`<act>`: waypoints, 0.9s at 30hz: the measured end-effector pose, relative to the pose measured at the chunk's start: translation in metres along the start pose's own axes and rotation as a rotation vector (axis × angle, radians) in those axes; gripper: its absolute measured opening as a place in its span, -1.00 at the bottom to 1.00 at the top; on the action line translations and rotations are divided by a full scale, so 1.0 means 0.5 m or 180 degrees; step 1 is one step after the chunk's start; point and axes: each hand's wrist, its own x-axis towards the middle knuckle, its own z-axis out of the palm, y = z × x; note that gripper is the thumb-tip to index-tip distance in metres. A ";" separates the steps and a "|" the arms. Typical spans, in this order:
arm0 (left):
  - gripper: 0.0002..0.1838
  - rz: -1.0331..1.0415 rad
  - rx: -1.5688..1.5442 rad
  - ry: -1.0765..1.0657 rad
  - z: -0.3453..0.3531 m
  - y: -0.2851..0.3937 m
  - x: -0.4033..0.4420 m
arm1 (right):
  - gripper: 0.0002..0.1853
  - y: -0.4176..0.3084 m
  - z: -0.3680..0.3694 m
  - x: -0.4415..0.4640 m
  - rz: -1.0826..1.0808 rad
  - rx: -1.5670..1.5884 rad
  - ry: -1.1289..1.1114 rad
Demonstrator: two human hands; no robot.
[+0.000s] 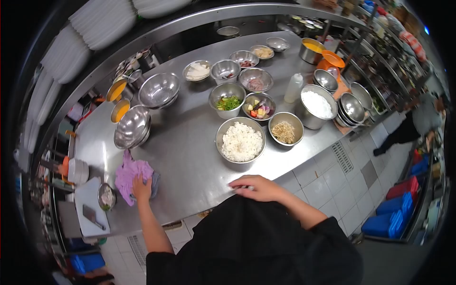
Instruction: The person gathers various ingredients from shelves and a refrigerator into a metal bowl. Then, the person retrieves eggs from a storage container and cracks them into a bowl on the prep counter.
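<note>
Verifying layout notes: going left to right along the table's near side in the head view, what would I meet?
Cleaver, small metal bowl, lilac cloth under the left hand, bowl of white rice, bowl of pale strands, pot with white contents.

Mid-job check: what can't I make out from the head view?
All in the head view:
- Tabletop under the purple cloth: covered by the cloth and left grip.
- Right grip: curled fingers hide whether it holds anything small.
- Bottom of the large bowl: hidden by rice.
- Upper plates: cut off by the top edge.
- Person at far right: too blurred to tell their action.
</note>
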 end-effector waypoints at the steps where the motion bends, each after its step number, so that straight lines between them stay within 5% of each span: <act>1: -0.19 -0.0058 -0.0016 -0.0186 -0.024 -0.010 -0.020 | -0.71 0.006 -0.007 -0.039 0.0026 0.0074 0.0236; 6: -0.23 -0.0534 0.0167 0.0110 0.009 0.150 -0.064 | -0.73 0.159 -0.198 -0.165 0.1050 0.1189 0.1163; 9: -0.25 -0.0664 0.0321 0.0614 0.025 0.236 -0.127 | -0.73 0.179 -0.265 -0.194 0.1063 0.1162 0.1381; 27: -0.57 0.0792 -0.2132 0.0758 -0.108 0.498 -0.104 | -0.73 0.178 -0.281 -0.099 0.1076 0.0917 0.1509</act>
